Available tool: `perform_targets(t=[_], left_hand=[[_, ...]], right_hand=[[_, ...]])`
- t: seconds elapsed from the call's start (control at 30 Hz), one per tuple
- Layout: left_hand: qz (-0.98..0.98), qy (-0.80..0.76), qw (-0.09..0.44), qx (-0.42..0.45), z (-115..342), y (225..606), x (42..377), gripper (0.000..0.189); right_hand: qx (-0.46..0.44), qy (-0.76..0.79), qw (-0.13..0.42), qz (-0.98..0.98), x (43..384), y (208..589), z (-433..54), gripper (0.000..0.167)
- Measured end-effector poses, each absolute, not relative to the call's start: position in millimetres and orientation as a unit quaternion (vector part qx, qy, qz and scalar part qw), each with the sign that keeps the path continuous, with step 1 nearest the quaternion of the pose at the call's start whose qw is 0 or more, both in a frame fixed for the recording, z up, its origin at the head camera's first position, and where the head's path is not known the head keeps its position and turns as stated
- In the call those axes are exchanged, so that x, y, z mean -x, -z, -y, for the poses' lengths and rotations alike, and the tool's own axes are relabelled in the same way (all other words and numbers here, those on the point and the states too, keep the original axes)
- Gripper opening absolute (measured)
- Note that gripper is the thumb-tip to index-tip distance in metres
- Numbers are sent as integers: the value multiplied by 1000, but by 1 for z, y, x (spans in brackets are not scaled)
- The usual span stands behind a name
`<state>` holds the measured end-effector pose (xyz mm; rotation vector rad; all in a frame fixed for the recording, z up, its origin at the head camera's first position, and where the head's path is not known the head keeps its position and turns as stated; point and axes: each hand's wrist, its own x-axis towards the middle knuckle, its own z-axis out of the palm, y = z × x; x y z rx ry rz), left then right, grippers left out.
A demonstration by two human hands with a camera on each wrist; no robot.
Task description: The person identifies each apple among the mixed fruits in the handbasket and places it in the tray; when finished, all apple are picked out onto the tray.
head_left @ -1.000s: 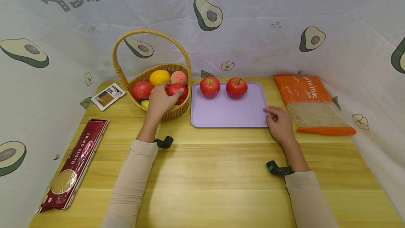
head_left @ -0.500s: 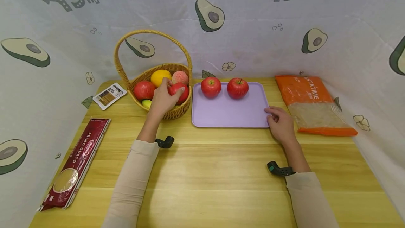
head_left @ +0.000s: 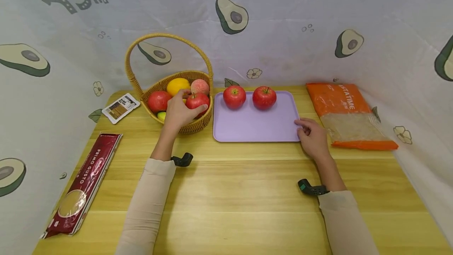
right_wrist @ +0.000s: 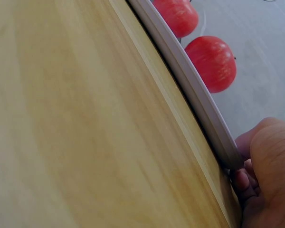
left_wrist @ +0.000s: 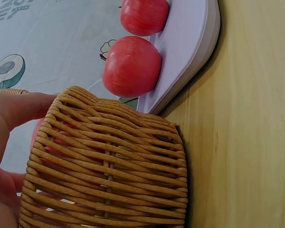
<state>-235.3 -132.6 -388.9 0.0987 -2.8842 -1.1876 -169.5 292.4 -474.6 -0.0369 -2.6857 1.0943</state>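
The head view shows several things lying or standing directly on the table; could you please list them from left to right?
Maroon packet → small white packet → wicker basket → purple tray → orange bag.

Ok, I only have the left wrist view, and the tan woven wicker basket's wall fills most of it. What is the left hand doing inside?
Observer: In the head view, the left hand grips a round, glossy red apple in the wicker basket.
Operator: Where's the right hand?
Observer: It grips the right end of the flat, rectangular pale purple tray.
Operator: Any other fruit in the basket?
Observer: Yes, a smooth yellow oval fruit lies just beyond the left hand.
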Motion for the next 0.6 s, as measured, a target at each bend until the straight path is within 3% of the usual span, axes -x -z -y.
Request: perform_targets(t=[0.6], left_hand=[[913, 397, 95, 6, 133, 387, 226, 86]], right_hand=[[16, -375, 112, 920, 169, 476, -293, 32]])
